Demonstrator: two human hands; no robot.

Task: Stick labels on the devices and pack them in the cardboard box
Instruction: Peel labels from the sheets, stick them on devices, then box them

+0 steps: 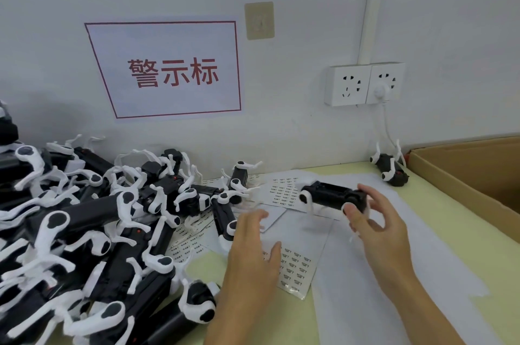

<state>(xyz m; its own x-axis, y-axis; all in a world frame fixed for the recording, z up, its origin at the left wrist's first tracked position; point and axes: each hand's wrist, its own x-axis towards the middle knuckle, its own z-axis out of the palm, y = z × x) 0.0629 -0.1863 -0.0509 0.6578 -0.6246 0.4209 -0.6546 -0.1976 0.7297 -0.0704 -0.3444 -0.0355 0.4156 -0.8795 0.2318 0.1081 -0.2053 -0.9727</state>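
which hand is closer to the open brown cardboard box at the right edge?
Right. The right hand holds a black-and-white device mid-table, short of the open brown cardboard box; the left hand rests over the label sheet, farther left.

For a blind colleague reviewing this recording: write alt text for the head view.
A person's right hand grips a black-and-white device above paper label sheets on a table, while the left hand hovers open over the sheets. A large pile of similar devices lies at left, and an open cardboard box sits at right.
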